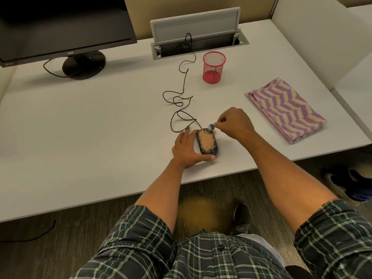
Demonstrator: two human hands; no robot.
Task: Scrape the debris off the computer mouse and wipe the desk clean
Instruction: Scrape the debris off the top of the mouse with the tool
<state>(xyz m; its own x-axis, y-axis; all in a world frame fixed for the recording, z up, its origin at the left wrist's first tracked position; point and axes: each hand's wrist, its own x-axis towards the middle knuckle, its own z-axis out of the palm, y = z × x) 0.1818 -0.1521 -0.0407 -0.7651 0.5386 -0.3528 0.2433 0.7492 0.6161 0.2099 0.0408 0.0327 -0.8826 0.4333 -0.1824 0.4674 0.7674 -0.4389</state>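
A dark computer mouse (207, 142) lies near the desk's front edge, its top covered with tan, grainy debris. My left hand (187, 151) steadies it, fingers along its left side and thumb curled round its near end. My right hand (234, 122) pinches a small brush (211, 126) with a blue-and-white head, whose tip sits at the mouse's far end. The mouse's brown cable (182, 101) coils away toward the back. A folded purple-and-cream zigzag cloth (285, 109) lies to the right on the white desk (80, 127).
A red mesh cup (213, 67) stands behind the mouse. An open cable hatch (198, 40) sits at the desk's back, and a black monitor (64, 27) at the back left. A yellowish patch (196, 214) marks the carpet below the desk's front edge.
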